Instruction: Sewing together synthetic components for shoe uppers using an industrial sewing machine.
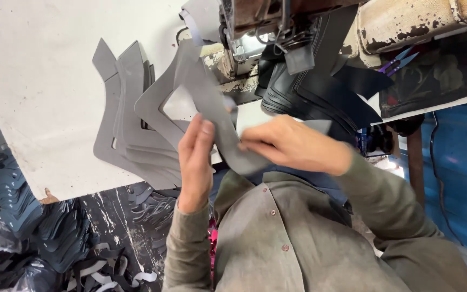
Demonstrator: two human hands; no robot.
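Left hand: your left hand is closed lightly on the grey piece, thumb on its face, fingers behind it.
Right hand: your right hand is curled over the near end of the same piece, just beside your left; how tightly its fingers pinch is hidden by blur.
Grey piece: a flat, angled cut-out with an open middle. It sits between your hands at its near end and runs up and away from them.
Long axis: from your fingertips toward the machine, leaning a little to your left. Both hands are at the near end; neither is closer to the far tip.
Grey stack: more cut-outs of the same shape, fanned on the white table, just left of your left hand.
Black stack: dark pieces piled beyond your right hand, under the machine.
Floor heap: dark cut pieces, below and left of your left elbow.
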